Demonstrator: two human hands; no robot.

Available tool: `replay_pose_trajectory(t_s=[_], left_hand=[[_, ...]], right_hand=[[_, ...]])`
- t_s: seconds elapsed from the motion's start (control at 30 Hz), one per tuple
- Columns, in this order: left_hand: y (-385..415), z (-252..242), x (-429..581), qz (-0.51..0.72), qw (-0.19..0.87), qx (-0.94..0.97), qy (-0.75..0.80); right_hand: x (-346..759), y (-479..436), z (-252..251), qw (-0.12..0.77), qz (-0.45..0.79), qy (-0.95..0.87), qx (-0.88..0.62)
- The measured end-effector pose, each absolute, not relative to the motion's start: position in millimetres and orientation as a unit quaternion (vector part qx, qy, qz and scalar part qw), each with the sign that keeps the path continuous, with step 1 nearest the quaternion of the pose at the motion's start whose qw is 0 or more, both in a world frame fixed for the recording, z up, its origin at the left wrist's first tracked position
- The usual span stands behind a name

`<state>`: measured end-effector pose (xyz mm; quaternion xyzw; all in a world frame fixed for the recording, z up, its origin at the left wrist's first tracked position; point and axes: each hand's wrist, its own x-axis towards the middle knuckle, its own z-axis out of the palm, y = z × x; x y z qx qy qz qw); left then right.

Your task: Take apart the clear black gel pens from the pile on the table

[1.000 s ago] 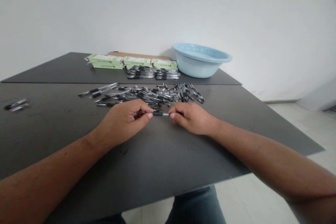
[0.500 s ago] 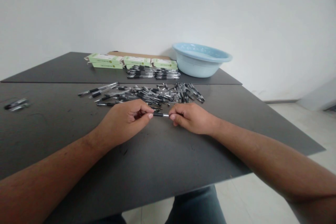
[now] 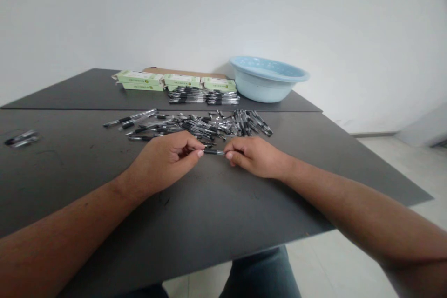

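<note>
Between my two hands a pen (image 3: 212, 152) with a black grip lies level above the table. My left hand (image 3: 171, 158) pinches its left part between thumb and fingers. At the other end, the thumb and bent fingers of my right hand (image 3: 253, 156) are closed on the pen; both ends are hidden in the fingers. Just beyond my hands spreads a loose pile of pens and pen parts (image 3: 199, 125), clear with black grips.
Neater stacks of pens (image 3: 186, 95) lie before green-and-white boxes (image 3: 141, 81) at the back. A light blue basin (image 3: 267, 86) stands beside them. A few pens (image 3: 23, 138) lie far left on the dark table (image 3: 223, 209). A seam crosses the tabletop behind the pile.
Both hands stay in nearly the same place on the pen. The bright section beside my right fingers looks darker now. Nothing else has visibly moved.
</note>
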<state>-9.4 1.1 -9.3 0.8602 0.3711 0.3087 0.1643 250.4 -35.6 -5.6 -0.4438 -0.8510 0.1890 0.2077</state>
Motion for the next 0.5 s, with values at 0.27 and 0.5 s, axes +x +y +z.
replay_pose_trajectory(t_s=[0.27,0.5], left_hand=[[1.9,-9.8,-9.0,0.312,0.173,0.858,0.371],[2.7,-9.8,-9.5,0.312,0.162,0.861,0.368]], right_hand=[[249.2,-36.5,-3.8,0.215,0.202,-0.839,-0.457],[250.0,-35.7,-4.6,0.211,0.198,-0.842,-0.456]])
